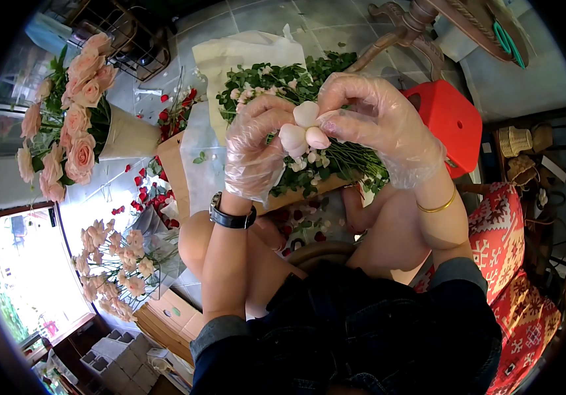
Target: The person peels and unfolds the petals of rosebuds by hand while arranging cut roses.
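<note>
A pale pink rose bloom [293,138] with a few rounded, spread petals is held up in front of me between both hands. My left hand [254,146], in a clear plastic glove, is closed round the left side of the bloom. My right hand [385,125], gloved the same way, pinches at the bloom's right edge with thumb and fingertips. Below them lies a pile of small pink roses with green leaves and stems [326,69], on brown wrapping paper [176,168]. The bloom's stem cannot be made out.
On the left stand a white bucket [131,135] of large pink roses [82,141] and a bunch of peach flowers [115,270]. Red petals [144,194] litter the tiled floor. A red stool [451,125] and a patterned red cushion [497,230] are to the right.
</note>
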The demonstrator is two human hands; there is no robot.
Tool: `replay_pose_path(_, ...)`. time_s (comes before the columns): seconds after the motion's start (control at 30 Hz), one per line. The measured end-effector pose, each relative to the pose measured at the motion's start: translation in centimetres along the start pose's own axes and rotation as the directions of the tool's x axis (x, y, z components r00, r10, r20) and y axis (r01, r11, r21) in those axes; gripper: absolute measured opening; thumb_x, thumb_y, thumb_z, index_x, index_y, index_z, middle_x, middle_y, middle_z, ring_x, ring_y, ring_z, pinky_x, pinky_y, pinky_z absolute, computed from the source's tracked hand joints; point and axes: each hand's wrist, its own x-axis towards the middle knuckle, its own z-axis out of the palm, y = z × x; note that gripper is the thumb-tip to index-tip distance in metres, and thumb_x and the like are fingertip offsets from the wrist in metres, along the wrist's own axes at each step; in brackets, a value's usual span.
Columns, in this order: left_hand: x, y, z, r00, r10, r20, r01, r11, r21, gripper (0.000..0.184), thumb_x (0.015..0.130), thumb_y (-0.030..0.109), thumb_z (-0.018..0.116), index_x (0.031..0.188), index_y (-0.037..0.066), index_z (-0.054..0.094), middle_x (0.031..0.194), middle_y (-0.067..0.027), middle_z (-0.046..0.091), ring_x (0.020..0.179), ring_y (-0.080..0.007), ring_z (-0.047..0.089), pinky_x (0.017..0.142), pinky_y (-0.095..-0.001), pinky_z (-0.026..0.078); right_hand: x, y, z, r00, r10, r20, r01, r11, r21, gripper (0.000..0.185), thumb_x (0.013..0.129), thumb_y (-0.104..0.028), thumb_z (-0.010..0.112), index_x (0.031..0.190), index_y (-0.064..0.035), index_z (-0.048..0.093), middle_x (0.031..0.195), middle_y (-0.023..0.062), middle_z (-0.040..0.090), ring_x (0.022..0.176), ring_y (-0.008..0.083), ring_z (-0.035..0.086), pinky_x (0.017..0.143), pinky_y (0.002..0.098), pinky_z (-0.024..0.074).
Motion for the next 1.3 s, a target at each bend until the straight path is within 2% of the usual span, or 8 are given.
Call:
replay_pose_path(0.1,-0.1,0.0,0.3,0.999,0.025,-0.027,-0.026,0.999,-0.032,0.024,0.071,0.016,0.073,0.087,0.001,0.062,0.093,-0.0084,0.057,0.084,-0.0171,0.055,0.071,-0.0282,0.047,0.1,0.2,-0.1,1.000,-0.010,0.000,0.010,1.000,0.009,0.012,0.083,-0.014,0.062,0.082,-0.0021,0.059,0.073,-0.0012,0.054,0.068,0.0058,0.049,0.063,0.0212,0.0417)
replay_pose_path(0.4,0.0,1.7,1.3,0.962,-0.259,-0.082,0.210,0.900,-0.381,0.020,0.065,0.003,0.074,0.082,0.002,0.062,0.086,-0.0066,0.056,0.078,-0.0169,0.053,0.062,-0.0262,0.045,0.1,0.2,0.0,0.989,0.127,0.075,-0.138,0.974,0.181,0.019,0.086,-0.019,0.058,0.092,-0.0012,0.060,0.074,-0.0007,0.054,0.063,0.0059,0.048,0.057,0.0187,0.0403)
replay_pose_path(0.7,-0.1,1.5,1.4,0.940,-0.268,-0.211,0.162,0.895,-0.416,0.017,0.068,0.006,0.073,0.081,0.003,0.062,0.089,-0.0066,0.057,0.083,-0.0178,0.053,0.072,-0.0297,0.045,0.4,-0.5,0.2,0.983,0.079,-0.163,-0.048,0.981,0.187,0.022,0.086,-0.017,0.058,0.101,-0.0016,0.058,0.083,0.0002,0.056,0.071,0.0054,0.049,0.059,0.0193,0.0423)
replay_pose_path(0.77,0.5,1.9,2.0,0.913,-0.240,-0.329,0.080,0.898,-0.432,0.016,0.069,0.006,0.072,0.080,0.003,0.061,0.089,-0.0066,0.057,0.085,-0.0175,0.052,0.072,-0.0296,0.045,0.5,-0.2,0.4,0.962,-0.076,-0.261,0.067,0.997,-0.044,0.020,0.085,-0.015,0.059,0.099,-0.0015,0.058,0.083,0.0001,0.056,0.069,0.0049,0.049,0.059,0.0179,0.0418)
replay_pose_path(0.83,0.3,1.1,1.5,0.926,-0.195,-0.324,0.068,0.929,-0.364,0.017,0.070,0.005,0.071,0.083,0.002,0.060,0.091,-0.0065,0.055,0.087,-0.0173,0.052,0.073,-0.0295,0.046,0.3,-0.4,0.7,0.968,-0.044,-0.248,0.049,0.999,0.013,0.018,0.084,-0.015,0.061,0.096,-0.0015,0.059,0.083,-0.0004,0.056,0.069,0.0047,0.050,0.060,0.0182,0.0417)
replay_pose_path(1.03,0.3,1.1,1.3,0.904,-0.312,-0.291,0.171,0.890,-0.423,0.020,0.070,-0.001,0.069,0.087,0.002,0.058,0.094,-0.0063,0.052,0.087,-0.0168,0.052,0.074,-0.0289,0.046,0.4,0.2,1.1,0.932,-0.296,-0.207,0.196,0.896,-0.398,0.026,0.071,-0.017,0.072,0.094,-0.0071,0.062,0.079,0.0010,0.056,0.066,0.0083,0.049,0.060,0.0226,0.0424)
replay_pose_path(1.1,-0.1,0.4,0.8,0.920,-0.268,-0.285,0.207,0.951,-0.228,0.018,0.071,-0.002,0.069,0.084,0.002,0.057,0.094,-0.0067,0.052,0.087,-0.0165,0.051,0.075,-0.0285,0.045,0.4,0.1,1.4,0.930,-0.299,-0.215,0.196,0.895,-0.400,0.027,0.070,-0.018,0.073,0.093,-0.0076,0.063,0.079,0.0012,0.056,0.066,0.0093,0.049,0.060,0.0230,0.0421)
replay_pose_path(1.3,-0.1,-0.3,1.1,0.954,-0.123,-0.274,0.080,0.983,-0.164,0.017,0.072,0.002,0.069,0.083,0.002,0.057,0.093,-0.0066,0.053,0.086,-0.0173,0.051,0.078,-0.0285,0.043,0.3,-0.5,1.7,0.921,-0.348,-0.178,0.220,0.839,-0.498,0.025,0.069,-0.020,0.074,0.089,-0.0072,0.063,0.075,0.0011,0.058,0.063,0.0114,0.049,0.058,0.0233,0.0416)
